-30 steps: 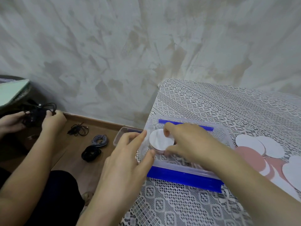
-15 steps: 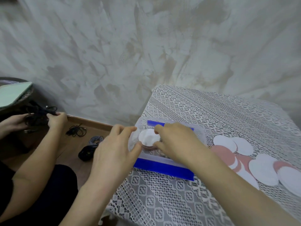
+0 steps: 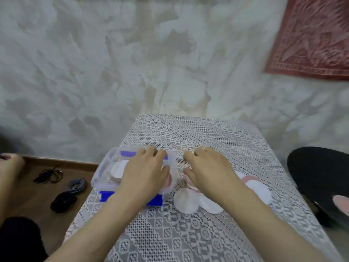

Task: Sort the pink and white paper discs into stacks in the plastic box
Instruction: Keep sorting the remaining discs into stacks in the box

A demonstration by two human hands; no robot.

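Note:
The clear plastic box (image 3: 103, 173) with blue clips sits at the left edge of the lace-covered table (image 3: 207, 135). A stack of white discs (image 3: 117, 170) lies in its left part, and a pink disc (image 3: 168, 183) shows at its right end. My left hand (image 3: 145, 173) lies flat over the box with fingers spread, hiding its middle. My right hand (image 3: 206, 173) is just right of the box, fingers loosely bent over loose discs, holding nothing I can see. Loose white discs (image 3: 186, 203) and a pink disc (image 3: 252, 179) lie around it.
Another person's hand (image 3: 10, 164) is at the far left above the wooden floor, where cables (image 3: 49, 174) and a black bundle (image 3: 63, 202) lie. A dark rounded object (image 3: 321, 182) stands right of the table. A red cloth (image 3: 313, 36) hangs on the wall.
My right hand left the white stack in the box and moved right over the loose discs. My left hand moved from the box's left side onto the box. The view swung right.

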